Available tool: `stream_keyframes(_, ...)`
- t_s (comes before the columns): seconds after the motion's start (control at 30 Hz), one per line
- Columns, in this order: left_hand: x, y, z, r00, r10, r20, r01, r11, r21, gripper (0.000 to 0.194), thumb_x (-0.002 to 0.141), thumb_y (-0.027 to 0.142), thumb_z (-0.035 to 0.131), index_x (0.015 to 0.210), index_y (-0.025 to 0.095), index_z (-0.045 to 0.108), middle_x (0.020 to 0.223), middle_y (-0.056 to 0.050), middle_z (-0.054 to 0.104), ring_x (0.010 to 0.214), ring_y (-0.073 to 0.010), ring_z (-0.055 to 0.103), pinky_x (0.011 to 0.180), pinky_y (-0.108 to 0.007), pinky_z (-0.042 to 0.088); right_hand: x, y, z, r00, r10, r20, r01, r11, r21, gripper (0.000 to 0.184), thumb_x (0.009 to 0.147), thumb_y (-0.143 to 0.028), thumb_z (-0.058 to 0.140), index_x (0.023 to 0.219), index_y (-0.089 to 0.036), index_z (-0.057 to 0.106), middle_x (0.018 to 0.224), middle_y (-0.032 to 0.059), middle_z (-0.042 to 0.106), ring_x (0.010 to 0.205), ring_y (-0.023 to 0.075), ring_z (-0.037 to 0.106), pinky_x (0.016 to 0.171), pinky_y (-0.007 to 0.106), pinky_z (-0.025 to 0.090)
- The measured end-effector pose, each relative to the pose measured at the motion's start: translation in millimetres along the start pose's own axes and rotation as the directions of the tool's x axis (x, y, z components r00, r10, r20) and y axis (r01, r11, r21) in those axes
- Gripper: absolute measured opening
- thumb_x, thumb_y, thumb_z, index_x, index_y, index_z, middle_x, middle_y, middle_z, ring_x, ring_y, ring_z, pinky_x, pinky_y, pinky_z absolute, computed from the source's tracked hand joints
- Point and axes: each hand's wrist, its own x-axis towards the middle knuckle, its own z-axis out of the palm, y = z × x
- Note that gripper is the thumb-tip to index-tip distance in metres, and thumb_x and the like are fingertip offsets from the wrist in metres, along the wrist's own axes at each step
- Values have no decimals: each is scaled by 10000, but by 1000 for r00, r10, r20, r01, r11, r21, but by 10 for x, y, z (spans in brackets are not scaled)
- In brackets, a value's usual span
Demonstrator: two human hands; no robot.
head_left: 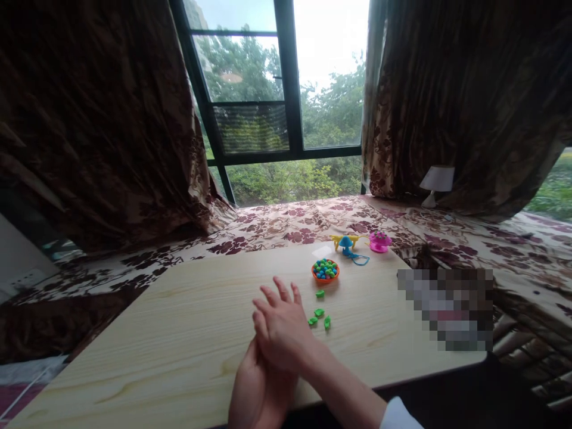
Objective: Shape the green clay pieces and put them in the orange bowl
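My right hand (286, 330) lies across the top of my left hand (259, 387), over the near part of the wooden tabletop (179, 333). Its fingers are spread and stretched away from me. My left hand is underneath, with its fingers hidden. Whether anything lies between the two palms I cannot see. Just right of my fingertips are several small green pieces, among them one green piece (320, 294) set apart and another (328, 322) closer to me. Beyond them stands an orange bowl (325, 280) heaped with small blue, green and reddish balls.
At the table's far right are a yellow toy piece (353, 239), a blue toy piece (346, 243) with a looped cord, and a pink toy (379, 242). A white lamp (438, 179) stands on the flowered cloth (295, 223) by the window. A blurred-out patch (451, 310) covers the right edge.
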Motion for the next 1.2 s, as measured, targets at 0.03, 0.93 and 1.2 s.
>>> stream_keyframes(0.03,1,11,-3,1000,-12,-4,12,1000,-29,375,858,279,320,1169,232,524,1167,-77,592,1134,-199,488,979,-401,331,86,80,-34,999,41,4,-41,999,14,289,894,-305,356,1056,-253,590,1289,5,471,1308,230,161,1039,492,34)
stream_keyframes(0.93,514,-183,532,991,-102,-84,130,874,469,328,710,60,542,1030,124,515,905,-88,645,795,-126,629,840,-294,476,-36,851,-895,989,143,-33,-102,829,549,186,812,-286,508,810,-147,632,868,55,655,810,161,618,688,251,485)
stream_keyframes(1.2,1272,-73,349,956,267,-119,-42,527,849,271,795,298,531,1020,146,532,949,-57,599,794,-151,588,714,-353,496,331,1721,-938,940,285,-188,-198,903,381,176,744,-206,534,889,-150,617,859,59,666,776,173,620,694,280,478)
